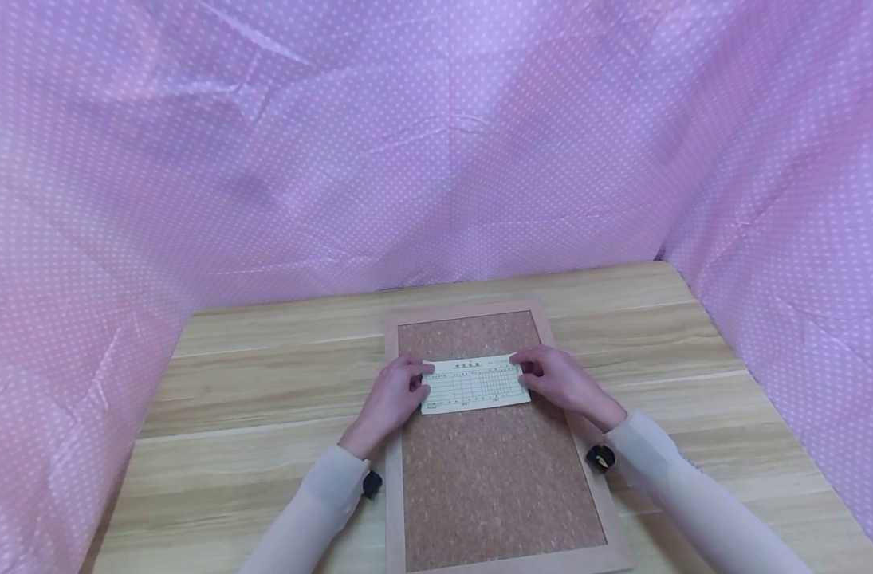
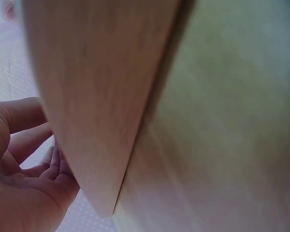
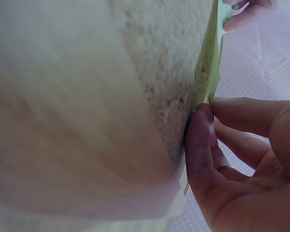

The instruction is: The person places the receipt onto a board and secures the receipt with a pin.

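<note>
A pale printed paper form [image 1: 472,385], ruled into rows and columns, lies across the upper half of a wood-framed cork board [image 1: 497,486]. At its left edge my left hand [image 1: 391,395] holds it with thumb and fingers. My right hand [image 1: 561,381] pinches the opposite edge. Close up in the right wrist view, the edge of the form [image 3: 213,72] sits between the right thumb and index finger, close over the cork. The board's frame [image 2: 96,87] hides the left fingertips in the left wrist view.
The board rests on a light wood-grain table [image 1: 264,383]. Pink polka-dot cloth [image 1: 379,143] hangs behind the table and along both sides. A small black device [image 1: 601,457] sits at the right wrist, and another black device [image 1: 372,484] at the left.
</note>
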The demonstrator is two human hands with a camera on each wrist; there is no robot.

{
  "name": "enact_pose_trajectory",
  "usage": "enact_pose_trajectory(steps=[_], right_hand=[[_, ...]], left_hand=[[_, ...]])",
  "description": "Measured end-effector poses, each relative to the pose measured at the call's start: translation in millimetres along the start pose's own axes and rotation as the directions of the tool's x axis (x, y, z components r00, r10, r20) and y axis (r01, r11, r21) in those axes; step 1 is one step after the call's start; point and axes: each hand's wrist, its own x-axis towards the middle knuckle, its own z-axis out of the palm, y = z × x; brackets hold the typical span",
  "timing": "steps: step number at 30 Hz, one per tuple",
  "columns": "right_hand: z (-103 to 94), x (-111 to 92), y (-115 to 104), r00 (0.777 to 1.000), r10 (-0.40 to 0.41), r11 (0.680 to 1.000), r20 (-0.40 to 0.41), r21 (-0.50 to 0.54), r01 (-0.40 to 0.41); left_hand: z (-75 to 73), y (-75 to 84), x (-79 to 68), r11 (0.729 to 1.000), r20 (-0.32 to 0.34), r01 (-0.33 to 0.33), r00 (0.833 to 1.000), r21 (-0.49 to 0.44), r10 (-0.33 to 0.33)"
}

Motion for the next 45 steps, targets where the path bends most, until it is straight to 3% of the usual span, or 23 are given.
enact_pose_trajectory(steps=[11, 20, 28, 36, 45], right_hand=[[0.8, 2, 1, 1.000, -0.021, 1.000, 0.003, -0.009, 0.021], [1.2, 5, -3, 1.000, -0.007, 0.996, 0.027, -0.091, 0.009], [0.5, 3, -3, 0.999, -0.025, 0.994, 0.032, -0.110, 0.028], [-1.6, 0, -2, 0.997, -0.042, 0.987, 0.069, -0.153, 0.052], [-3.7, -4, -2, 0.996, -0.056, 0.981, 0.076, -0.182, 0.069]], left_hand=[[0.9, 2.6, -0.8, 0.999, 0.007, 0.000, 1.000, 0.042, 0.000], [2.5, 2.8, -1.5, 0.995, 0.022, 0.004, 1.000, 0.096, -0.006], [1.3, 0.6, -3.6, 0.975, -0.012, -0.090, 0.995, 0.205, 0.094], [-2.2, -4.1, -6.1, 0.938, 0.016, -0.198, 0.979, 0.284, 0.202], [-4.6, -9.7, -10.1, 0.927, 0.062, -0.234, 0.972, 0.294, 0.226]])
